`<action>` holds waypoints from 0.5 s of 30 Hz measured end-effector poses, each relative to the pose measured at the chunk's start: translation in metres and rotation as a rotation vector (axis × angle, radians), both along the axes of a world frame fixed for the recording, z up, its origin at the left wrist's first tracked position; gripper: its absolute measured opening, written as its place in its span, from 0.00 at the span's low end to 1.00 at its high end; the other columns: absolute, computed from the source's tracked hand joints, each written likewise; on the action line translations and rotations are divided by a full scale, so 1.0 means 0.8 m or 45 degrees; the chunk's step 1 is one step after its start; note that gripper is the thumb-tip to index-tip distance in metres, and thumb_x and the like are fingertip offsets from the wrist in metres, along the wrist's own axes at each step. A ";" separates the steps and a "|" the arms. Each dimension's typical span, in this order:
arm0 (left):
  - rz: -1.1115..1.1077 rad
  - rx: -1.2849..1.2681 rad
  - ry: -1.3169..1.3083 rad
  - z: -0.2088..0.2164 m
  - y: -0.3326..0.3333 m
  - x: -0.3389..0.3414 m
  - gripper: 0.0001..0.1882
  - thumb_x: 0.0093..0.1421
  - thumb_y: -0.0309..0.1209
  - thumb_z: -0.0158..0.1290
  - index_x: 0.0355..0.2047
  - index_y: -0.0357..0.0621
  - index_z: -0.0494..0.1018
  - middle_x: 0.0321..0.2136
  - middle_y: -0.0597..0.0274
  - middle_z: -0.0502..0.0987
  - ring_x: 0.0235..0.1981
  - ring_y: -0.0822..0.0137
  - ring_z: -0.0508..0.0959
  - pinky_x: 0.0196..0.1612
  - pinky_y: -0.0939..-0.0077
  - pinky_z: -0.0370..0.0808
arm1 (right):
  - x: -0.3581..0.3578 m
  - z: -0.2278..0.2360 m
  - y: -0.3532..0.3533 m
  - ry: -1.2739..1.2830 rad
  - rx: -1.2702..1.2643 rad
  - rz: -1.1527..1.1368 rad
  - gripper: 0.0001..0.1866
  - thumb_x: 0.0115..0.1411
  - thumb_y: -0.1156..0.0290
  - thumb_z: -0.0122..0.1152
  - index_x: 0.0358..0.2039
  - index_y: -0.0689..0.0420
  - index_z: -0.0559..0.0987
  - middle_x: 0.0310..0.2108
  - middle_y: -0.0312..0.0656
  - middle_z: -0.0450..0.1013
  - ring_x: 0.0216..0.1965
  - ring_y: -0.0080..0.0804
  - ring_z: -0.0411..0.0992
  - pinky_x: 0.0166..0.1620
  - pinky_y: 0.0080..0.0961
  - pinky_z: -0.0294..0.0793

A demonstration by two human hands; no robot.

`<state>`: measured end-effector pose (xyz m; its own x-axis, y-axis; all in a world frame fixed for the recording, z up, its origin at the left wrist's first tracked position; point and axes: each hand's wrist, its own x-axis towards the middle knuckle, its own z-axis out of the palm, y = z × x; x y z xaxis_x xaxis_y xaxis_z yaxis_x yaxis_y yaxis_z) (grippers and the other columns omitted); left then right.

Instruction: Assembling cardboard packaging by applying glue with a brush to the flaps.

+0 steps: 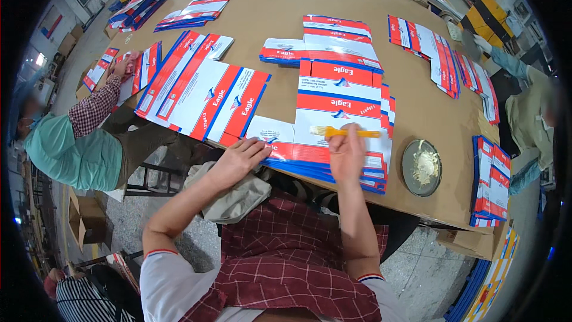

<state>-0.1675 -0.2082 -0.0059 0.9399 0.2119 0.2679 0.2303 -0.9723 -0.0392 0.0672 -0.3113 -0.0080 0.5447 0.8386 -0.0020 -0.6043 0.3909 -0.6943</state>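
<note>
My right hand [347, 152] is closed around a yellow-handled brush [367, 134], its pale bristles pointing left. It is held over a stack of flat cardboard box blanks [333, 104] printed in red, white and blue. Lying on the stack's near left part is my left hand [241, 160], its fingers stretched out on the cardboard. A round dark plate [407, 170] holding a whitish paste or powder [426, 166] is on the table to the right of the blanks.
More flat blanks [202, 92] lie left of me on the brown table [268, 0], with others [429, 50] at the far right. A co-worker [77, 143] handles blanks at the left; another person [527, 104] is at the right edge. An open carton [86, 220] stands on the floor.
</note>
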 end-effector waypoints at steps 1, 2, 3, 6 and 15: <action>-0.011 0.002 -0.003 0.001 0.004 0.003 0.19 0.48 0.28 0.49 0.42 0.38 0.68 0.39 0.56 0.72 0.41 0.57 0.73 0.41 0.66 0.71 | 0.000 -0.027 0.008 0.202 -0.073 -0.018 0.10 0.62 0.61 0.47 0.30 0.53 0.67 0.15 0.32 0.59 0.17 0.18 0.59 0.34 0.27 0.64; 0.032 -0.312 -0.033 0.005 0.008 0.007 0.17 0.49 0.29 0.50 0.41 0.39 0.68 0.37 0.55 0.72 0.41 0.57 0.72 0.41 0.66 0.71 | 0.003 -0.049 0.014 0.405 -0.146 -0.039 0.10 0.61 0.61 0.48 0.31 0.53 0.67 0.15 0.32 0.59 0.19 0.17 0.60 0.38 0.27 0.64; 0.094 -0.634 -0.057 0.007 0.006 0.003 0.15 0.51 0.29 0.50 0.40 0.39 0.69 0.36 0.55 0.73 0.41 0.57 0.72 0.41 0.66 0.70 | 0.001 -0.049 0.015 0.552 -0.121 -0.072 0.09 0.62 0.62 0.47 0.31 0.53 0.67 0.16 0.31 0.60 0.21 0.15 0.60 0.42 0.26 0.63; 0.506 -0.581 -0.324 0.001 0.008 0.045 0.12 0.52 0.27 0.49 0.38 0.38 0.70 0.33 0.54 0.73 0.39 0.57 0.72 0.40 0.66 0.68 | 0.002 -0.041 0.012 0.447 -0.174 -0.138 0.08 0.62 0.63 0.47 0.31 0.53 0.67 0.16 0.31 0.61 0.22 0.15 0.60 0.44 0.26 0.63; 0.543 -0.405 -0.276 -0.046 0.014 0.094 0.17 0.48 0.22 0.45 0.41 0.39 0.67 0.39 0.56 0.68 0.44 0.59 0.68 0.46 0.62 0.62 | -0.003 -0.038 0.004 0.306 -0.222 -0.237 0.09 0.61 0.63 0.49 0.30 0.55 0.67 0.18 0.35 0.64 0.22 0.18 0.63 0.26 0.17 0.61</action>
<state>-0.0922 -0.1974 -0.0424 0.6846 0.6617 0.3058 0.5747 -0.7480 0.3320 0.0651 -0.3082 -0.0384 0.6545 0.7009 -0.2834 -0.6884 0.3976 -0.6066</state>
